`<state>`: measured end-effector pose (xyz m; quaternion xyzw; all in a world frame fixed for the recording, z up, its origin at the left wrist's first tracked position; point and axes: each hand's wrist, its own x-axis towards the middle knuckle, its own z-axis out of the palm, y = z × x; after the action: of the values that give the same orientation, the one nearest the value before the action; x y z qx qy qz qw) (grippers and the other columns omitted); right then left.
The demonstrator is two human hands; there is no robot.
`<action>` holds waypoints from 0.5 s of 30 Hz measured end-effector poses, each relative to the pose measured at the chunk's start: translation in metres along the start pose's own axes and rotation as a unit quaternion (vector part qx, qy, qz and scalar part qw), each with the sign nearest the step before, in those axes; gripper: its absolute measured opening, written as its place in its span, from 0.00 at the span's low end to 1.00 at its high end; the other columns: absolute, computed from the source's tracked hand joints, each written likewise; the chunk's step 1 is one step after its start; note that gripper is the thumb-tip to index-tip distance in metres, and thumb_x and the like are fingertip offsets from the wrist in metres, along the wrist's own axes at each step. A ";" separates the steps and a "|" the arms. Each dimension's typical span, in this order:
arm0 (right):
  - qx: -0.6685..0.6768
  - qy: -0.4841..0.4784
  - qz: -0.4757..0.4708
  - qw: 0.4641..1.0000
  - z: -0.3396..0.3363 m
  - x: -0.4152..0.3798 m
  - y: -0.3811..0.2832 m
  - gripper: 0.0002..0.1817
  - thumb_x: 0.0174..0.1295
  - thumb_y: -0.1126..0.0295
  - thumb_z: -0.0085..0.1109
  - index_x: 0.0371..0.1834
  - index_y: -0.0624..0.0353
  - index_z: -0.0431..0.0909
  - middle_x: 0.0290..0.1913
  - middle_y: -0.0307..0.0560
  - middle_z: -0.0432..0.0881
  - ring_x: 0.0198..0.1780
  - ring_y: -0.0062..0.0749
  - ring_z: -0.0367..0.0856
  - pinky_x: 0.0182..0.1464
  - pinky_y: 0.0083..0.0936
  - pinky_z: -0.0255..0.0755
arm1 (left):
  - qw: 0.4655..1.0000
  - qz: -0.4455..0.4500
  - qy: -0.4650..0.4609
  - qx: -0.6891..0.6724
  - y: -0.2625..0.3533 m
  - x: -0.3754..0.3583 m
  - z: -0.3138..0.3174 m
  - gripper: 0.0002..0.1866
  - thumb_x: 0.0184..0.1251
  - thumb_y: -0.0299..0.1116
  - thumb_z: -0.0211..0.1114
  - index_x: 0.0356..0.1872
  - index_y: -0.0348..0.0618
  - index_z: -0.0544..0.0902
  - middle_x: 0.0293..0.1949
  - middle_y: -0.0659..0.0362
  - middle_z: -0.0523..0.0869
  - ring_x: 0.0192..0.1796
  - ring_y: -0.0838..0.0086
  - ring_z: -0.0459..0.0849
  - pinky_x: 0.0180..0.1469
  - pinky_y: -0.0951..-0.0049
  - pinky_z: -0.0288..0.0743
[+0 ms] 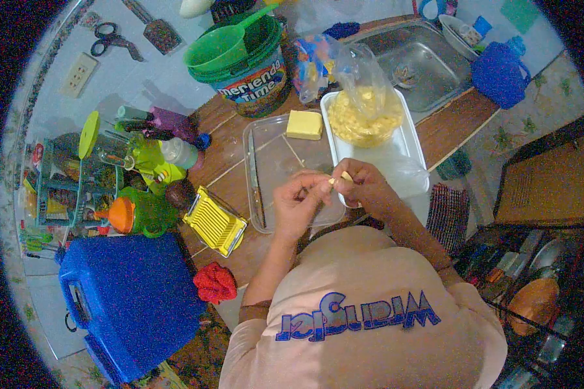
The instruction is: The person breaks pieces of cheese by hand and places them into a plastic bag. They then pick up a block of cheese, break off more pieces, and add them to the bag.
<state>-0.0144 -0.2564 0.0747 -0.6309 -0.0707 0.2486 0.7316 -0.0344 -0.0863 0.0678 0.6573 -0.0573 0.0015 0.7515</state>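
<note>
Item: pale yellow piece [346, 176], small, centre of the frame; both hands are pinching it. The grain is blurring detail, so it may be two bits rather than one.
Item: left hand [292, 204], centre; thumb and fingers are closing on the piece.
Item: right hand [368, 184], just right of centre; its fingertips are gripping the same piece, over the lower left of the white tray [415, 141].
Item: clear bag with yellow pieces [363, 120], upper right of centre; it is resting on the white tray.
Item: yellow block [304, 124], upper centre; it is lying on the clear tray [282, 159], with the knife [254, 172] lying to its left.
Step, as judged: the fingertips are working or parting the piece.
Next move, as judged: it is calling for a light, even pinch, the piece probably being soft.
</note>
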 end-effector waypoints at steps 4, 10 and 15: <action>0.034 -0.012 0.005 0.999 0.004 0.000 -0.001 0.10 0.59 0.58 0.60 0.32 0.49 0.72 0.22 0.30 0.75 0.17 0.12 0.61 0.17 0.14 0.54 | 0.999 0.014 0.024 0.034 0.005 -0.003 0.003 0.04 0.58 0.25 0.65 0.32 0.34 0.83 0.34 0.57 0.80 0.26 0.80 0.78 0.24 0.85 0.67; 0.033 0.000 0.001 0.999 0.006 0.000 0.003 0.10 0.59 0.59 0.60 0.34 0.49 0.71 0.23 0.31 0.75 0.18 0.13 0.62 0.17 0.13 0.55 | 0.999 0.031 0.019 -0.023 -0.003 -0.004 0.003 0.06 0.56 0.23 0.66 0.35 0.35 0.83 0.35 0.57 0.80 0.26 0.80 0.78 0.27 0.85 0.71; 0.015 -0.003 -0.027 1.000 0.010 0.000 -0.003 0.10 0.60 0.61 0.58 0.39 0.51 0.70 0.26 0.33 0.75 0.21 0.14 0.66 0.20 0.14 0.59 | 0.994 -0.010 0.005 -0.113 -0.007 -0.001 0.001 0.05 0.57 0.23 0.64 0.34 0.35 0.81 0.32 0.58 0.80 0.26 0.80 0.77 0.27 0.83 0.72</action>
<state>-0.0175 -0.2479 0.0793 -0.6168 -0.0862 0.2316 0.7473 -0.0347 -0.0886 0.0605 0.5685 -0.0469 -0.0088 0.8213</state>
